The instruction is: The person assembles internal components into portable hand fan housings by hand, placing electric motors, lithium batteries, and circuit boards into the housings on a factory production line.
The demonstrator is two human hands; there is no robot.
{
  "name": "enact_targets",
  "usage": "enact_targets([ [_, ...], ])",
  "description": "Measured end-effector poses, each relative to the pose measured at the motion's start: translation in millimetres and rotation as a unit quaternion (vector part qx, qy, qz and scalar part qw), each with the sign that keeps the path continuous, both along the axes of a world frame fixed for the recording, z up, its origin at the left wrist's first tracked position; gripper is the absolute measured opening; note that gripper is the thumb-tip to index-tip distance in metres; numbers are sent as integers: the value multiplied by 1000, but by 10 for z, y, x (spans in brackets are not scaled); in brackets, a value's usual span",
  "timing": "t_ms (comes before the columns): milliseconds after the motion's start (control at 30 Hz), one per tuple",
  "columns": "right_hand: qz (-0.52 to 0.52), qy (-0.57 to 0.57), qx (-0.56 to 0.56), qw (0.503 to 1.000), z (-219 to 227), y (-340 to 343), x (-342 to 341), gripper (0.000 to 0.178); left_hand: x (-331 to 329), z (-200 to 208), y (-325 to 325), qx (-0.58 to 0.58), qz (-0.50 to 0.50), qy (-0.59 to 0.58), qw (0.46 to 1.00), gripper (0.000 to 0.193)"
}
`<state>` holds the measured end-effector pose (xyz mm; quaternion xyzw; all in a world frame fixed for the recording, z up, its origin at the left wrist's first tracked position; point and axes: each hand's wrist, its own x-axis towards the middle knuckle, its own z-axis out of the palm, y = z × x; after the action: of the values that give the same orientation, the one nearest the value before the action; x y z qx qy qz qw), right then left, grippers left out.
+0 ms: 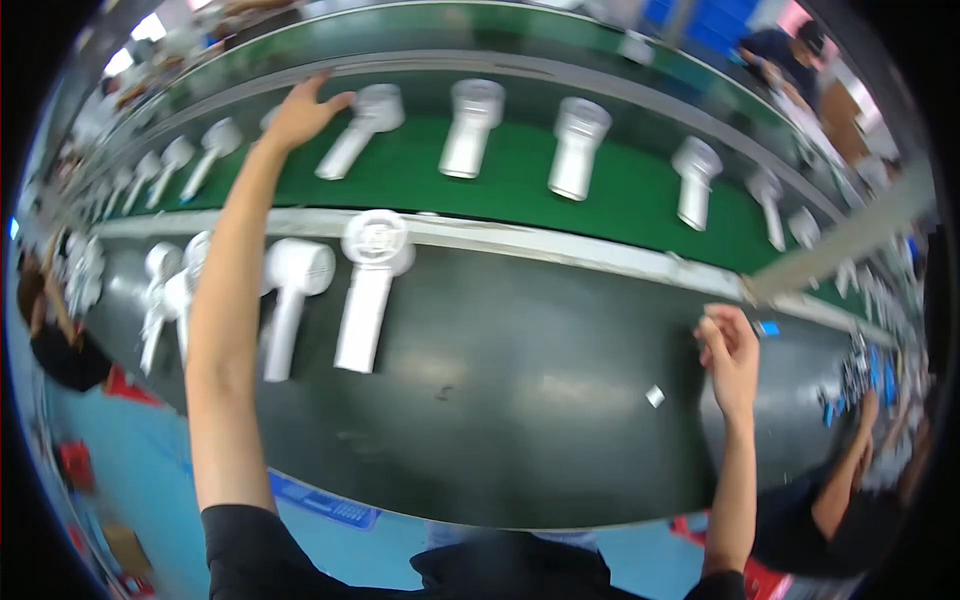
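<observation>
My left hand (304, 112) reaches out over the green belt with thumb and fingers spread, holding nothing. Its fingers are close to a white handheld fan (350, 140) that lies on the belt. Above the right part of the dark table, my right hand (732, 350) has its fingers curled in toward the thumb; whatever is in them, if anything, is too small or hidden to make out. A small white square piece (655, 396) lies on the table to its left. One white handheld fan (366, 300) lies left of the table's middle, and another fan (287, 300) is beside it.
More white fans (165, 290) lie at the table's left, partly behind my left arm. Several fans ride the green belt (400, 195), behind a pale rail (560, 250). A slanted post (840, 240) stands at right. A blue piece (768, 328) lies near my right hand. Co-workers sit on both sides.
</observation>
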<state>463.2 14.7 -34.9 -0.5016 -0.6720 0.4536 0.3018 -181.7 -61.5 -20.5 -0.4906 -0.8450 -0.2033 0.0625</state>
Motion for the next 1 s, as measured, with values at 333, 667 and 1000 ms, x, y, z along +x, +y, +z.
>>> enact_targets([
  [333,-284,-285,384,831,-194,648,2750,22,506,265,104,53,-50,65,995,63],
  [667,-214,-394,276,850,-593,886,3479,31,3706,455,-1096,87,-152,-81,981,52],
  [1000,-24,-273,344,898,-160,-872,853,21,4321,-14,-1199,93,-160,-86,979,56],
])
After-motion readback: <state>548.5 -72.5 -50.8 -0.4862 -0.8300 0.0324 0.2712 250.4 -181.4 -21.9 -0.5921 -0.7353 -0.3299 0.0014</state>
